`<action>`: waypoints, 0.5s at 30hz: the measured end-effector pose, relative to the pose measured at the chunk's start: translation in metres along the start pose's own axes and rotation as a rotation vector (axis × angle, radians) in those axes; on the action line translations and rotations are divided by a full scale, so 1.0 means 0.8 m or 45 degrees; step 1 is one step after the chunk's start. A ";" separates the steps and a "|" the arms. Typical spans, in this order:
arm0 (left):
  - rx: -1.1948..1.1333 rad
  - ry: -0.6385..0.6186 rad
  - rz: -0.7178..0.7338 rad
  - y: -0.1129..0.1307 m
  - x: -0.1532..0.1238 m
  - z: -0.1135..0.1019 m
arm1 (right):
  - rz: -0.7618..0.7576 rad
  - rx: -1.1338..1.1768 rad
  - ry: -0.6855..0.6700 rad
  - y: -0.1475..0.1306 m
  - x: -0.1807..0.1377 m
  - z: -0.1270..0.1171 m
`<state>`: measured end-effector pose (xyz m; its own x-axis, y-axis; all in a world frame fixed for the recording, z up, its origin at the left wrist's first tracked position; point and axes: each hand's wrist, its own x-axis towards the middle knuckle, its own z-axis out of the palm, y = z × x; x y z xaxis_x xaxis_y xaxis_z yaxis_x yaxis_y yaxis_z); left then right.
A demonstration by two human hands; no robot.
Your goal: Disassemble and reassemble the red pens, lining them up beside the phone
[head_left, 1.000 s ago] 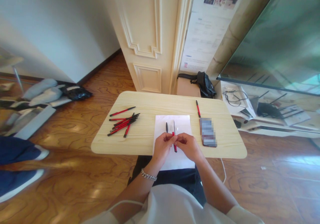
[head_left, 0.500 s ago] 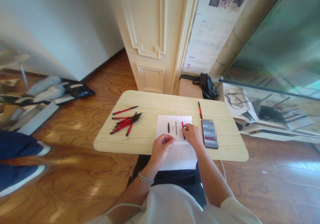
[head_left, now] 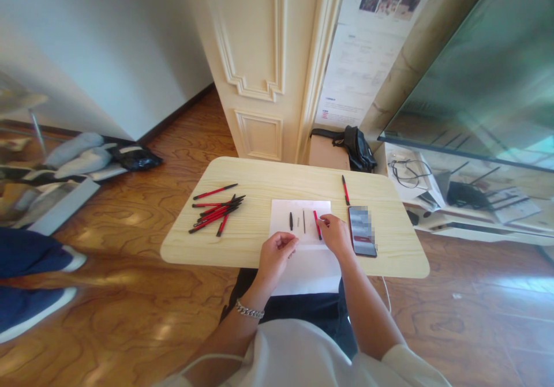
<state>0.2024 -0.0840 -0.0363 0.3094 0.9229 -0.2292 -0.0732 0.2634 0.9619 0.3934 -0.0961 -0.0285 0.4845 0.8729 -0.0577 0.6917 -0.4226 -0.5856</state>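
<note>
The red pen barrel (head_left: 317, 230) lies on the white paper (head_left: 305, 269), at nine o'clock from the right hand (head_left: 334, 232), whose curled fingertips reach its edge; I cannot tell whether they pinch it. The left hand (head_left: 277, 252) curls with thumb and fingertips close together, their contents unclear. From it, the barrel lies at two o'clock, the black pen tip (head_left: 291, 221) at one, the refill (head_left: 304, 222) between these.

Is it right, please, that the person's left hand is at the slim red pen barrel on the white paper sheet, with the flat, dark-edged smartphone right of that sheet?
Not quite: the head view shows the person's right hand, not the left hand, at the slim red pen barrel on the white paper sheet, with the flat, dark-edged smartphone right of that sheet.
</note>
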 end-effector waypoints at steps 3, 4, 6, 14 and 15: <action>-0.017 0.008 -0.010 0.002 -0.002 -0.004 | -0.009 0.040 0.069 0.003 -0.007 -0.009; -0.013 0.010 -0.016 0.002 -0.002 -0.005 | -0.006 0.051 0.088 0.005 -0.010 -0.012; 0.016 0.014 -0.022 0.002 -0.004 -0.008 | 0.012 0.052 0.102 0.009 -0.015 -0.016; 0.029 0.017 -0.052 0.003 -0.012 -0.008 | -0.063 -0.021 0.058 0.018 -0.017 -0.014; 0.026 0.018 -0.055 0.003 -0.012 -0.007 | -0.070 -0.030 0.052 0.016 -0.014 -0.012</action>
<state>0.1938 -0.0908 -0.0328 0.2982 0.9148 -0.2726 -0.0408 0.2975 0.9538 0.4021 -0.1139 -0.0276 0.4664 0.8845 0.0071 0.7300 -0.3803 -0.5678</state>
